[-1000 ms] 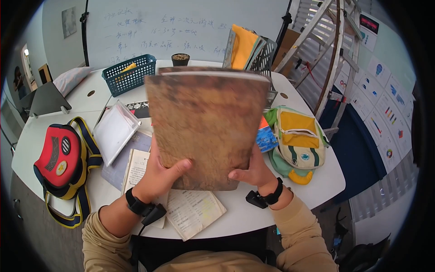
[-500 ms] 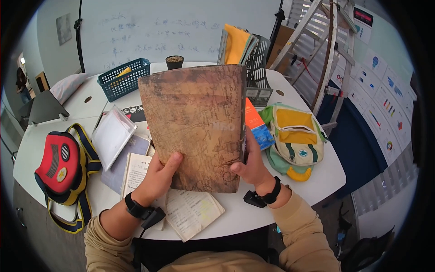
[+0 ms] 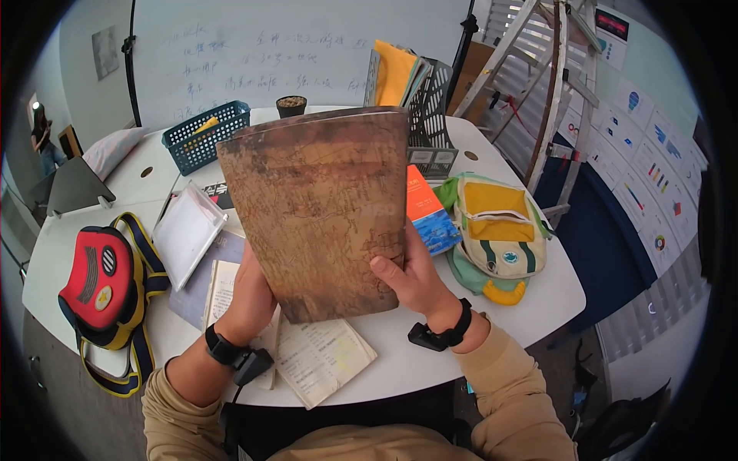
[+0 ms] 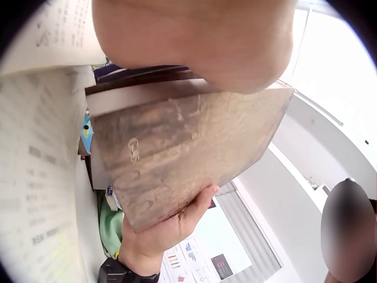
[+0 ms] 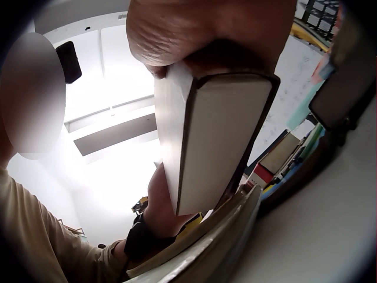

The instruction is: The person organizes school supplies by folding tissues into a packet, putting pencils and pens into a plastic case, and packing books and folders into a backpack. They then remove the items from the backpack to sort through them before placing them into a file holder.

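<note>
A thick brown book (image 3: 319,215) with a map-like, weathered cover is held up above the table in the head view. My right hand (image 3: 419,273) grips its right edge, thumb on the cover. At the left edge my left hand (image 3: 252,296) supports it, its fingers hidden behind the book. The left wrist view shows the cover (image 4: 188,147) with the right hand (image 4: 162,236) gripping one side. In the right wrist view the white page block (image 5: 224,135) faces the camera. Below the book lie worn open pages (image 3: 323,357).
A red bag (image 3: 104,284) and a clear folder (image 3: 188,234) lie left. A teal basket (image 3: 206,138), small pot (image 3: 291,106) and file rack (image 3: 430,123) stand behind. An orange-blue book (image 3: 430,215) and a yellow-green backpack (image 3: 503,230) are right. A ladder (image 3: 553,115) stands beyond.
The book has shifted left and turned slightly. My left thumb has come off the front cover to the book's edge, while the right thumb remains on the cover.
</note>
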A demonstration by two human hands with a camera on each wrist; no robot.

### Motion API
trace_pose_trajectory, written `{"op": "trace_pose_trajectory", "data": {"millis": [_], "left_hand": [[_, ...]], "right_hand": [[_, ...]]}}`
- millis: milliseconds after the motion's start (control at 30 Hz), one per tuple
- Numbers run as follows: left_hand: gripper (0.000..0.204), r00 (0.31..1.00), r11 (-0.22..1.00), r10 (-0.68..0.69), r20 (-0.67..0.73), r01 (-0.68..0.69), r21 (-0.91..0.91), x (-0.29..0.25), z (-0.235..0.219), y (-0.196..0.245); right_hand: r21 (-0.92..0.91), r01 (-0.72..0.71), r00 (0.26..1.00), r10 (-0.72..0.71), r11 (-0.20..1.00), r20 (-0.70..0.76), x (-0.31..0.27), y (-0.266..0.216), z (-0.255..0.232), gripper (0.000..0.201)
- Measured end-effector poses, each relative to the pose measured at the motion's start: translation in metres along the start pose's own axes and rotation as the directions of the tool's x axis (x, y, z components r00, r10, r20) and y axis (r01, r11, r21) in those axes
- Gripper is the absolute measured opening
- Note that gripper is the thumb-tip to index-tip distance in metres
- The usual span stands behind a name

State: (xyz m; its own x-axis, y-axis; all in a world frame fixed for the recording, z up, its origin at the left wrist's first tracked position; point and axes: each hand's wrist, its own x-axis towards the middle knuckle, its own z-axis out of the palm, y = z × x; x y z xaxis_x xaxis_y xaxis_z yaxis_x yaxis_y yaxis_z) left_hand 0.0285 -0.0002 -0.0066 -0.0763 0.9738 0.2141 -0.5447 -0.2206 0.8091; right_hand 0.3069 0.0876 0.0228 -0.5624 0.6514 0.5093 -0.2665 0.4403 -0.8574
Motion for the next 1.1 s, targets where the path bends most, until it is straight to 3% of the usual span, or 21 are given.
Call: {"op": "trace_pose_trajectory", "data": {"millis": [33,100,167,233,267,300,367,400,433,500,533,600,700,800,833,867,933,1000,1100], "left_hand": [[0.053,0.998,0.994,0.037,-0.048,-0.032,0.103,0.001,0.001,0.0],[0.052,0.996,0.992,0.084,-0.038,-0.08,0.093,0.003,0.004,0.003],[0.051,0.988,0.983,0.146,-0.038,-0.141,0.116,0.004,0.004,0.002],[0.05,0.973,0.962,0.226,-0.051,-0.215,0.166,0.005,0.002,-0.004],[0.045,0.964,0.932,0.261,-0.052,-0.238,0.274,0.004,0.004,-0.005],[0.041,0.953,0.889,0.298,-0.049,-0.258,0.378,0.002,0.008,-0.004],[0.036,0.931,0.84,0.352,-0.094,-0.27,0.471,0.0,0.021,-0.003],[0.035,0.921,0.848,0.362,-0.147,-0.259,0.463,-0.005,0.032,-0.005],[0.035,0.907,0.855,0.369,-0.203,-0.245,0.457,-0.008,0.039,-0.007],[0.035,0.893,0.845,0.378,-0.245,-0.225,0.485,-0.01,0.037,-0.014],[0.034,0.888,0.841,0.377,-0.264,-0.209,0.499,-0.013,0.035,-0.018],[0.035,0.884,0.856,0.36,-0.297,-0.186,0.483,-0.009,0.028,-0.019],[0.034,0.889,0.902,0.295,-0.35,-0.138,0.409,0.0,0.009,-0.021],[0.033,0.903,0.951,0.23,-0.364,-0.13,0.28,0.003,0.009,-0.019],[0.033,0.909,0.959,0.233,-0.347,-0.154,0.239,0.002,0.014,-0.016],[0.033,0.915,0.965,0.233,-0.33,-0.175,0.194,0.002,0.018,-0.013],[0.036,0.94,0.978,0.204,-0.272,-0.182,0.104,-0.003,0.021,-0.008],[0.038,0.946,0.976,0.211,-0.246,-0.189,0.11,-0.002,0.022,-0.008],[0.036,0.932,0.955,0.256,-0.257,-0.203,0.217,-0.004,0.022,-0.011]], "right_hand": [[-0.016,0.01,1.0,-0.01,1.0,-0.023,0.001,-0.001,0.0,0.078],[-0.051,0.031,0.997,-0.035,0.998,-0.068,0.003,-0.002,0.001,0.068],[0.045,-0.089,0.975,0.096,0.995,-0.202,0.006,-0.008,-0.009,0.056],[0.081,0.028,0.963,-0.005,0.996,-0.27,0.01,0.002,-0.018,0.052],[0.093,0.088,0.952,-0.056,0.992,-0.302,0.012,0.007,-0.022,0.051],[-0.036,0.1,0.959,-0.106,0.994,-0.262,0.007,0.004,-0.017,0.053],[0.095,-0.039,0.993,0.05,0.995,-0.111,0.013,0.0,-0.023,0.059],[0.327,-0.228,0.973,0.228,0.917,0.039,0.023,0.001,-0.034,0.062],[0.508,-0.422,0.907,0.357,0.751,0.225,0.033,0.002,-0.042,0.066],[0.488,-0.191,0.982,0.159,0.852,0.106,0.029,0.023,-0.008,0.084],[0.178,0.251,0.964,-0.23,0.952,-0.132,0.02,0.033,0.034,0.103],[-0.067,0.111,0.958,-0.125,0.992,-0.258,0.018,-0.02,0.027,0.114],[-0.162,0.263,0.946,-0.287,0.951,-0.15,0.013,-0.015,0.014,0.112],[-0.006,0.311,0.95,-0.311,0.95,0.033,0.006,-0.009,0.004,0.108],[0.051,0.206,0.975,-0.21,0.977,0.074,0.004,-0.016,0.004,0.111],[0.129,0.157,0.961,-0.182,0.979,0.21,0.008,-0.023,0.0,0.113],[0.232,0.034,0.875,-0.141,0.972,0.463,0.009,-0.036,-0.004,0.127],[0.243,-0.076,0.723,-0.114,0.967,0.681,0.007,-0.053,0.007,0.148],[0.205,-0.044,0.57,-0.144,0.978,0.809,0.008,-0.074,0.028,0.165]]}}
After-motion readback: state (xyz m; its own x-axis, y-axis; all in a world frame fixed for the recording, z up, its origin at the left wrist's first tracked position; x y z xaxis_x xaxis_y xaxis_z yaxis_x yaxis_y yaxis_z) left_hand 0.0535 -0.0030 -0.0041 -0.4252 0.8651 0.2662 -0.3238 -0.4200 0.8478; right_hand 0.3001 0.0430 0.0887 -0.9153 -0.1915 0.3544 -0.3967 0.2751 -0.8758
